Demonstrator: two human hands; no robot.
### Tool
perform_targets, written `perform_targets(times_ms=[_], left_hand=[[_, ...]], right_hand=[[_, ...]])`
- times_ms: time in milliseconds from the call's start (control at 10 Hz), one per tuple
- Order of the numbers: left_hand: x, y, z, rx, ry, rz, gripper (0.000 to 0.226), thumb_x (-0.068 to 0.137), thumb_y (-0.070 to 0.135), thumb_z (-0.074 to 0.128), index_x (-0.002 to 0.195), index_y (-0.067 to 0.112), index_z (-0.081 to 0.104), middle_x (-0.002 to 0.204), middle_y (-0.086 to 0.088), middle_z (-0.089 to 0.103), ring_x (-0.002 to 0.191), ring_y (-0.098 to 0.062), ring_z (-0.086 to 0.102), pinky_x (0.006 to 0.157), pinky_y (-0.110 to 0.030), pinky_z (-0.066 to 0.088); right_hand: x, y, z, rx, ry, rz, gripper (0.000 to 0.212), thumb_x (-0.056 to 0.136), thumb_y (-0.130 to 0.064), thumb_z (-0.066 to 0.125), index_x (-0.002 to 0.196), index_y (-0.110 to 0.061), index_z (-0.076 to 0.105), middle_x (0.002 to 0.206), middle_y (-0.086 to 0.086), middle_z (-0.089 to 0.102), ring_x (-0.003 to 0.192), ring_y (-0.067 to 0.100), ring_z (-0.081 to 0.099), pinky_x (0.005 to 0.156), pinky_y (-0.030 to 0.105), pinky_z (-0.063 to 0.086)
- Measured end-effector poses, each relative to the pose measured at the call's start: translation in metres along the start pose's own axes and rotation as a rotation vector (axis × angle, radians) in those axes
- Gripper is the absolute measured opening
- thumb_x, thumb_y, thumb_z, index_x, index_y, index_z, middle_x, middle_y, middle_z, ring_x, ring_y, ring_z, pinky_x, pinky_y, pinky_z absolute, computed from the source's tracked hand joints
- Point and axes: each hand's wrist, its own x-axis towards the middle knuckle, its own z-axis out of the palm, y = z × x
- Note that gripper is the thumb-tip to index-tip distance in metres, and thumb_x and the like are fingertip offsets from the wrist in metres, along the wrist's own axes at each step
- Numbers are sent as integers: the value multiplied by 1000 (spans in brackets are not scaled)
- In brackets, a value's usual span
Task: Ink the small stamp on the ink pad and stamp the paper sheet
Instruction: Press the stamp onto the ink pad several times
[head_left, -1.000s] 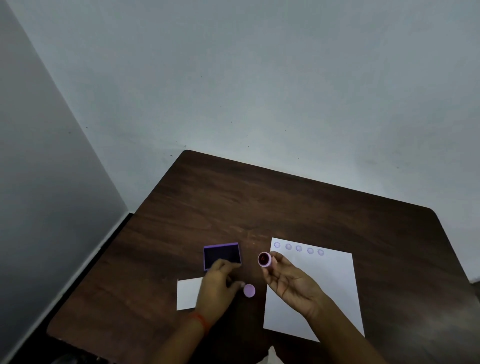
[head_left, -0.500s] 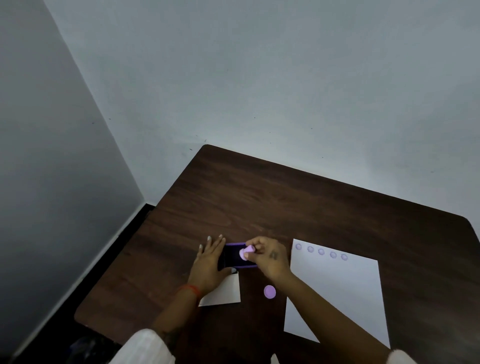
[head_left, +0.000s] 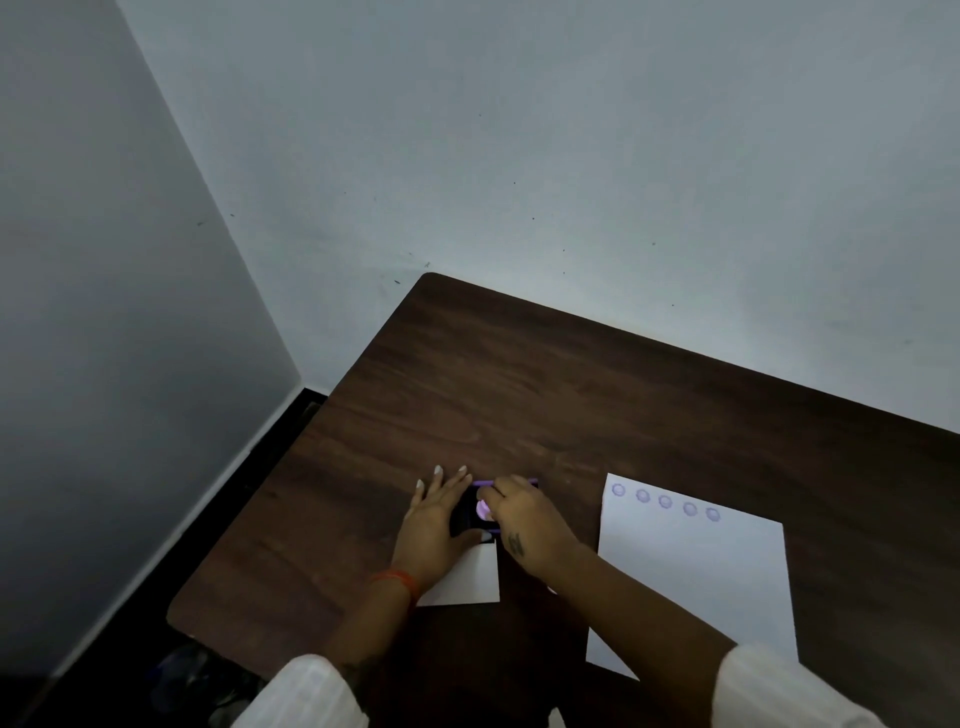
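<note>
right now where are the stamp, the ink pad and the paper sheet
stamp (head_left: 484, 510): head view, on its purple top showing by the right hand's fingers
ink pad (head_left: 480, 483): head view, on its purple far rim
paper sheet (head_left: 691, 571): head view, on its blank middle

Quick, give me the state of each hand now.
Left hand: open, flat, bracing the ink pad.
Right hand: closed on the small stamp, pressed onto the pad.

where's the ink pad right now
In the head view, the ink pad sits on the table between the two hands, left of the paper sheet. The right hand presses the small stamp onto it.
</note>
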Motion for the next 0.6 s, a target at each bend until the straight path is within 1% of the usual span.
perform_targets(times_ms=[100,200,300,400,500,600], left_hand=[[0,-1,1,-18,8,-3,74,80,34,66,141,18,28,154,2,23,145,-19,4,118,-35,-4],[1,-2,2,-18,16,1,73,80,34,66,141,19,29,154,2,23,145,-19,4,118,-35,-3],[1,-3,3,-13,18,-4,74,80,34,67,141,19,29,154,2,24,145,-19,4,118,-34,-4],[1,-2,2,-3,20,-4,74,80,34,67,141,19,29,154,2,24,145,-20,5,118,-35,-3],[1,-1,1,-13,6,-10,74,79,33,68,141,19,29,154,1,24,145,-20,5,118,-36,-2],[1,0,0,-30,11,-24,75,78,32,69,141,20,30,154,2,24,145,-20,5,118,-35,-2]], right_hand=[[5,-1,5,-86,-18,21,31,96,-11,38,123,-3,48,127,18,54,118,29,48,98,38,43],[8,-5,2,-63,-18,45,27,94,-8,40,118,-2,52,122,18,56,113,29,50,94,38,45],[8,-8,3,-29,6,88,27,89,-2,47,115,-1,54,120,18,57,110,29,52,93,38,46],[7,-7,5,-36,23,63,29,89,-3,47,118,0,52,122,19,56,112,31,51,93,38,45],[8,-4,-4,73,9,86,24,88,-3,48,109,1,58,113,21,60,105,33,56,90,38,46],[12,-2,-17,220,59,189,27,84,-15,43,83,0,65,88,24,63,77,30,55,66,27,37]])
